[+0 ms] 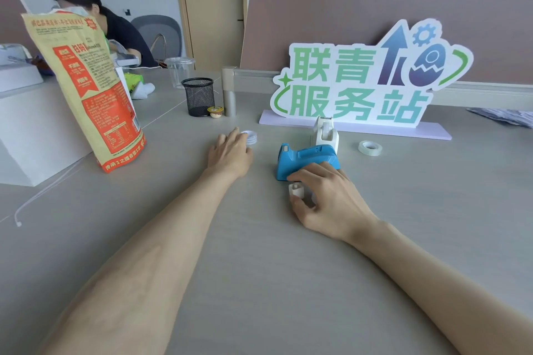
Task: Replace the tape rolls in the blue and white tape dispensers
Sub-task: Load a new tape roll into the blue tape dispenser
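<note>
Left hand (230, 153), fingers straight, touches a tape roll (250, 137). Right hand (326, 196) pinches a white spool (296, 190) beside the blue dispenser (305, 157).

You've got a sky-blue dispenser (305, 157), a white dispenser (326, 132), a white hub (296, 190), a whitish tape roll (370, 148), black mesh pen cup (199, 96), tan bag (92, 89) printed orange-red, green lettering on the white sign (360, 81), pale grey table (259, 268).

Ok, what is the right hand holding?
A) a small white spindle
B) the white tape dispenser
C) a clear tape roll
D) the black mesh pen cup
A: the right hand pinches a small white spindle between thumb and fingers, on the near side of the blue tape dispenser.
</note>
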`<control>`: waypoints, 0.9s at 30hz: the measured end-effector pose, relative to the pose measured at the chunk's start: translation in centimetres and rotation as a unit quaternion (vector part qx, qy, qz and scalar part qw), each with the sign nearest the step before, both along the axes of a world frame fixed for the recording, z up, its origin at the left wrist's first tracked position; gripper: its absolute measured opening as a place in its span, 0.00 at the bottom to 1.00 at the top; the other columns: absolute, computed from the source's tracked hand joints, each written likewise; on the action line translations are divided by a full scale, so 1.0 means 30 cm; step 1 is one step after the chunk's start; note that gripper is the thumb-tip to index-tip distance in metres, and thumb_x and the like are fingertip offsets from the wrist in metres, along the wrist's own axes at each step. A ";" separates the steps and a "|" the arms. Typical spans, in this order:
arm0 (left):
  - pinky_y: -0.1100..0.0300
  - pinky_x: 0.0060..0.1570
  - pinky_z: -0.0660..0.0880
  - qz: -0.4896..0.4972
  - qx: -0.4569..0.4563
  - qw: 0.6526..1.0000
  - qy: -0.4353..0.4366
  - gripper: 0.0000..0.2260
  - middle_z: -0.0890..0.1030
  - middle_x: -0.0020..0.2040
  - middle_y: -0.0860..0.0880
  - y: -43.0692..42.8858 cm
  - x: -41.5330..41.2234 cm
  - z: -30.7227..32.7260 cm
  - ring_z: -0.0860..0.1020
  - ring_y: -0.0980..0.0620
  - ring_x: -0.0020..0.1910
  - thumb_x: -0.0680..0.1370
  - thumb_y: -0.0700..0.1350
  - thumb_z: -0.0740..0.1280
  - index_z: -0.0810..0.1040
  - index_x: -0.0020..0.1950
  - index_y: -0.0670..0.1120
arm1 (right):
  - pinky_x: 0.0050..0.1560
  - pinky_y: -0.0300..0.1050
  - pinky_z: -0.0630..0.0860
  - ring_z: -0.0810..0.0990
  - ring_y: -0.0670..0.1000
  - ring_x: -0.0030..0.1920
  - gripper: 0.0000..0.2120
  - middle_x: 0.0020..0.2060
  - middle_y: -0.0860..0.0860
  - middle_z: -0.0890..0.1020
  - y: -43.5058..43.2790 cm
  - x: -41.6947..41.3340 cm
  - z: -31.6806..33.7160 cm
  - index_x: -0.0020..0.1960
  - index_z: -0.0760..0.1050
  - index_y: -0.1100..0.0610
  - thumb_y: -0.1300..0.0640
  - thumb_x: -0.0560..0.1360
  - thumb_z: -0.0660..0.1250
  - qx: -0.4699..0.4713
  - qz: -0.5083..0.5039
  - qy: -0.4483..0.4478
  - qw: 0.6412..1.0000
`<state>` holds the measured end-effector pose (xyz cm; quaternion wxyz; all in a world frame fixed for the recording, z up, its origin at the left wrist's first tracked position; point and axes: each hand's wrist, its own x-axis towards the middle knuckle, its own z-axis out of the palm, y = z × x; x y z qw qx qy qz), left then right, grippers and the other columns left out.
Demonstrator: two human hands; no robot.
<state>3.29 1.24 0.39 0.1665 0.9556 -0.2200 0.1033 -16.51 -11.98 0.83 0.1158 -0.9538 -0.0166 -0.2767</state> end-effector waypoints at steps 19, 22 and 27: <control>0.52 0.46 0.70 -0.113 -0.294 0.949 -0.003 0.09 0.76 0.47 0.49 0.138 -0.334 0.036 0.74 0.46 0.46 0.82 0.50 0.58 0.69 0.54 0.44 | 0.48 0.36 0.79 0.82 0.47 0.46 0.06 0.46 0.49 0.83 -0.020 -0.028 0.020 0.48 0.82 0.59 0.65 0.72 0.73 0.182 0.102 -0.149 0.967; 0.54 0.42 0.72 -0.128 -0.324 0.936 0.054 0.11 0.78 0.46 0.49 0.114 -0.389 0.084 0.75 0.51 0.36 0.82 0.52 0.55 0.67 0.52 0.45 | 0.50 0.32 0.77 0.82 0.45 0.48 0.05 0.49 0.48 0.84 0.004 -0.056 0.041 0.47 0.83 0.58 0.65 0.73 0.72 0.307 0.080 -0.139 0.938; 0.66 0.34 0.69 -0.197 -0.318 0.921 0.113 0.12 0.78 0.45 0.53 0.081 -0.473 0.111 0.72 0.55 0.29 0.82 0.52 0.54 0.68 0.52 0.45 | 0.37 0.31 0.76 0.85 0.45 0.46 0.07 0.44 0.48 0.86 0.023 -0.143 0.054 0.46 0.82 0.54 0.65 0.73 0.72 0.518 0.061 -0.113 0.845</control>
